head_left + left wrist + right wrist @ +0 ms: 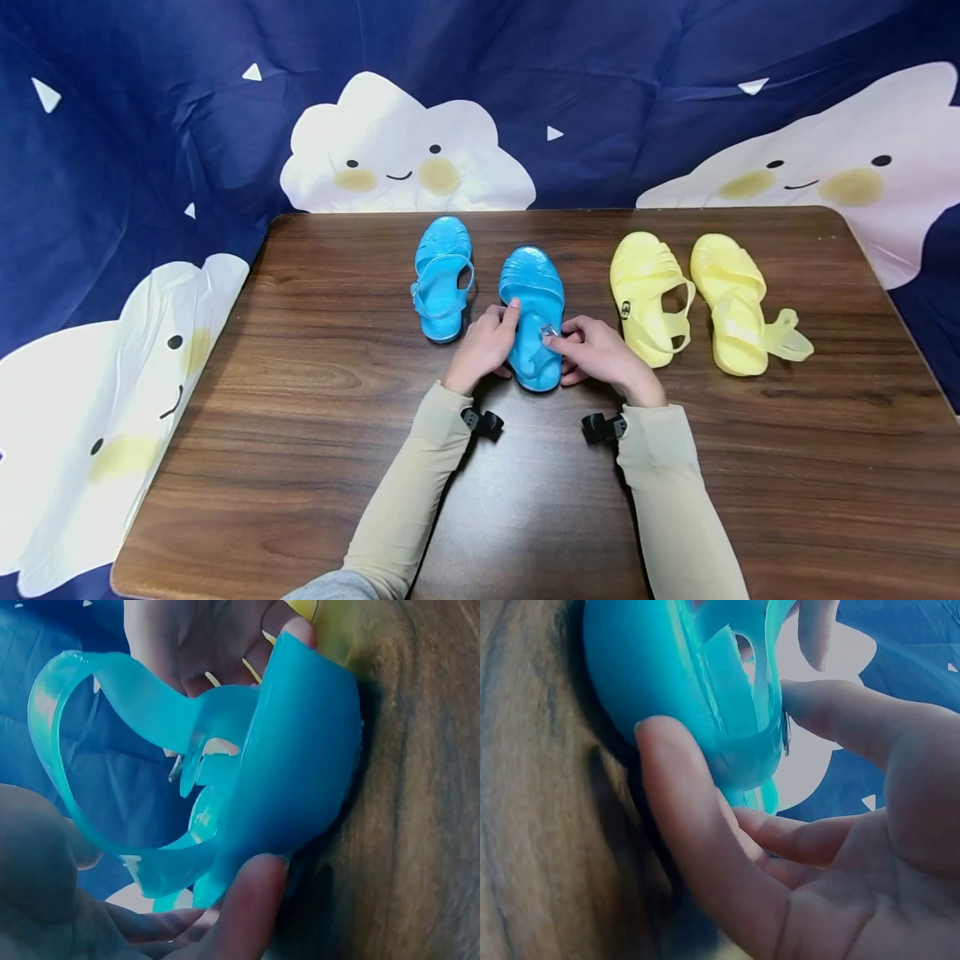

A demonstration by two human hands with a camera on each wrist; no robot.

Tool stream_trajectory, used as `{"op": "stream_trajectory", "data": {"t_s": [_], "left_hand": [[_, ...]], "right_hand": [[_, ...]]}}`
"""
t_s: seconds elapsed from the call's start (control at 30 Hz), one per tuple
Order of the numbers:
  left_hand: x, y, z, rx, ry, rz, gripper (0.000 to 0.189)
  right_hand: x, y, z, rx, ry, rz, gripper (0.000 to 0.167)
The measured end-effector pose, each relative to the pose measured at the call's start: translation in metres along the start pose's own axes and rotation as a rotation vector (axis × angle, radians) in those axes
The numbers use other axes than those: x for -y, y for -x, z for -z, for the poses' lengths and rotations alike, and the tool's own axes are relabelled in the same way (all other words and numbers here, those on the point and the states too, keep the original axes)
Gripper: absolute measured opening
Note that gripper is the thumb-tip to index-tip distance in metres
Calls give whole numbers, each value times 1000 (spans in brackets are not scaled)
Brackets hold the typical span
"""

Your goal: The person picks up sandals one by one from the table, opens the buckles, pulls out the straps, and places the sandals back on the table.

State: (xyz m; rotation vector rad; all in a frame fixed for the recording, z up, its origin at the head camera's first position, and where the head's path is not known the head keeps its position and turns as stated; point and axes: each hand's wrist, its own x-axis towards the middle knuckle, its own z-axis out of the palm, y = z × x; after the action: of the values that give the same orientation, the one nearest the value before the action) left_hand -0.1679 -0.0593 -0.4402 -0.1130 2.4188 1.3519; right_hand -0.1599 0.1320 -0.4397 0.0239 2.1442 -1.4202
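Observation:
Between my two hands, a blue jelly sandal (534,275) lies sole down on the table, toe pointing away. My left hand (486,343) holds its left side, with the thumb along the rim. On the other side my right hand (603,357) grips the sandal, its thumb touching the small shiny buckle (549,332). In the left wrist view the ankle strap (46,712) forms a raised loop beside the heel (307,750). The right wrist view shows the fingers (675,761) against the side of the sandal (645,667). Whether the strap is fastened, I cannot tell.
The matching blue sandal (444,240) stands just left, its strap looped. To the right are two yellow sandals, one (641,262) with a looped strap, the other (726,262) with its strap (787,337) sticking out sideways. A cloud-patterned curtain (585,50) hangs behind the wooden table (300,467).

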Motion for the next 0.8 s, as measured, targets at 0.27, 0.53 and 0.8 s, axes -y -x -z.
{"op": "stream_trajectory", "data": {"t_s": [0.27, 0.53, 0.8], "left_hand": [[0, -1, -3, 27, -5, 2, 68], [-1, -1, -5, 72, 58, 35, 68], [-2, -1, -4, 75, 86, 31, 67]], "right_hand": [[-1, -2, -1, 9, -32, -11, 63], [-1, -2, -5, 7, -30, 19, 60], [-1, -1, -3, 9, -20, 32, 62]]}}
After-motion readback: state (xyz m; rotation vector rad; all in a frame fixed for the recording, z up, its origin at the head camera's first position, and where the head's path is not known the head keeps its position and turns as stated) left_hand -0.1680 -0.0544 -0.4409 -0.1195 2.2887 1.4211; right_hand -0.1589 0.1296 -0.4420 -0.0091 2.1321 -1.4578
